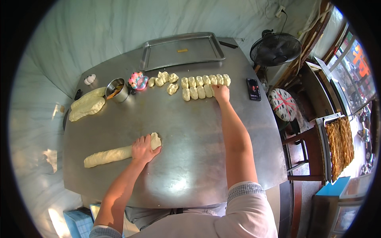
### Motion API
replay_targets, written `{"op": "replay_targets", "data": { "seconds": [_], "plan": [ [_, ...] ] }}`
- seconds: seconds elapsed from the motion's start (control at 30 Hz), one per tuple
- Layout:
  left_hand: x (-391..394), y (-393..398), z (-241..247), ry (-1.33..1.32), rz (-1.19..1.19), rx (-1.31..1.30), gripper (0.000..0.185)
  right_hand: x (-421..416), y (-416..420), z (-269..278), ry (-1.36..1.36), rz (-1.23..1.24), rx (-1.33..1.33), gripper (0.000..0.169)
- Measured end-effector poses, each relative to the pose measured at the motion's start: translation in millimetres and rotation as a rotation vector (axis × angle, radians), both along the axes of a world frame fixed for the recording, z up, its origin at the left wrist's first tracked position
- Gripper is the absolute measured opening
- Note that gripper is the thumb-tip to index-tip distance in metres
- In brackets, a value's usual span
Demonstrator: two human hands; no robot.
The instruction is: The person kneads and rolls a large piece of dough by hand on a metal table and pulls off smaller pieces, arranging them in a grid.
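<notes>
A long dough log (pixel 108 156) lies on the steel table, and my left hand (pixel 144 150) is wrapped over it near its right end. The cut-looking dough end (pixel 155 141) sticks out past my fingers. Farther off, two rows of small dough pieces stand side by side, a back row (pixel 206 80) and a front row (pixel 193 93). At the right end of the front row, my right hand (pixel 221 93) has its fingers closed on a dough piece, mostly hidden by the hand. Several rough dough lumps (pixel 162 78) sit left of the rows.
A steel tray (pixel 196 56) lies at the table's back. Left are a large folded dough slab (pixel 89 104), a metal pot (pixel 117 96) with utensils and a colourful paw-shaped object (pixel 138 81). A phone (pixel 254 89) lies right; beyond are a fan (pixel 275 49) and a tray of braided pastries (pixel 339 147).
</notes>
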State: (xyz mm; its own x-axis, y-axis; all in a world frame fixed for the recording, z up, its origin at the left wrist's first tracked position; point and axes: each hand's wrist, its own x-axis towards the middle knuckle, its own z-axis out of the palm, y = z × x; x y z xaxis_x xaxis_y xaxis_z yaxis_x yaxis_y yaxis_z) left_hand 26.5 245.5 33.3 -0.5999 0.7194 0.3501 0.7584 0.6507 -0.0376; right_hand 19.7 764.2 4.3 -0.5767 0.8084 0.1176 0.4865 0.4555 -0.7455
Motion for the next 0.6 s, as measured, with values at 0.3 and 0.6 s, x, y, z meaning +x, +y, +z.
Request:
{"op": "replay_targets", "data": {
  "seconds": [0.3, 0.6],
  "plan": [
    [-9, 21, 40, -0.432, 0.172, 0.023, 0.069, 61, -275, 55, 0.144, 0.648, -0.107, 0.040],
    [41, 41, -3, -0.097, 0.041, 0.256, 0.042, 60, -366, 30, 0.052, 0.327, -0.365, 0.045]
  ]
}}
